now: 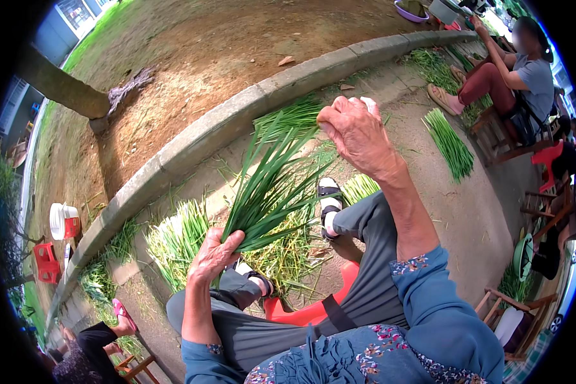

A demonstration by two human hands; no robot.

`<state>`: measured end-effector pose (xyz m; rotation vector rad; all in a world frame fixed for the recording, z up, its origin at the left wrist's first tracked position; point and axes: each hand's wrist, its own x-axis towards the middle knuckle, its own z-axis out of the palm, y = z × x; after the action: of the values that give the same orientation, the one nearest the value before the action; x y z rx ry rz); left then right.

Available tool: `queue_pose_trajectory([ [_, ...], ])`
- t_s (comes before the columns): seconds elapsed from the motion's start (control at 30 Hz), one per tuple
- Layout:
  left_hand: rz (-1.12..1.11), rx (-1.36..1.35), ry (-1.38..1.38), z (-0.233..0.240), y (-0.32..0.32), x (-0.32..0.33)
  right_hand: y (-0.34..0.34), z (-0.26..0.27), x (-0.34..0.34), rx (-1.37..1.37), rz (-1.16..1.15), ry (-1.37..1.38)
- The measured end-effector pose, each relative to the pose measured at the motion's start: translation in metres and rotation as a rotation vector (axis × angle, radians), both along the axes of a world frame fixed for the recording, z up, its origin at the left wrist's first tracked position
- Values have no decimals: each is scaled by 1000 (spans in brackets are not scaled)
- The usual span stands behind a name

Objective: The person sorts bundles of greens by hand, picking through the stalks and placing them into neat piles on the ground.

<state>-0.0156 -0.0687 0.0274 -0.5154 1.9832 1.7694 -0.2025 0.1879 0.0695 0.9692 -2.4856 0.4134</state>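
Observation:
My left hand (217,254) is closed around a bunch of long green leafy stalks (269,192), which look like garlic chives and fan out up and to the right. My right hand (353,127) is raised near the leaf tips with its fingers curled; whether a thin leaf is between them cannot be told. A pile of pale-stemmed stalks (180,240) lies left of the held bunch. Loose yellowish trimmings (290,259) cover the ground between my feet. A neat green bundle (290,115) lies by the kerb, and another pale-ended one (360,188) lies beside my right foot.
A concrete kerb (211,129) curves past bare soil. Another green bundle (449,144) lies right, near a seated person (513,86). A second person (91,350) sits at lower left. A white bucket (63,221) and red plastic stool (47,262) stand beyond the kerb.

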Motion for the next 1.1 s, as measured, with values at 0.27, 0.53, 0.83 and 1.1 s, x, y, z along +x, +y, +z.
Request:
queue_pose_trajectory([
  [0.27,74,-7,-19,11,6,1,-6,1,-2,-197,-208,13],
  [0.53,71,-56,-81,2,-1,3,-19,17,11,-259,174,-31],
  [0.83,26,33,-41,2,-3,1,-22,3,6,-153,153,154],
  [1.1,79,-68,-46,5,2,3,-8,10,0,-366,-199,-61],
])
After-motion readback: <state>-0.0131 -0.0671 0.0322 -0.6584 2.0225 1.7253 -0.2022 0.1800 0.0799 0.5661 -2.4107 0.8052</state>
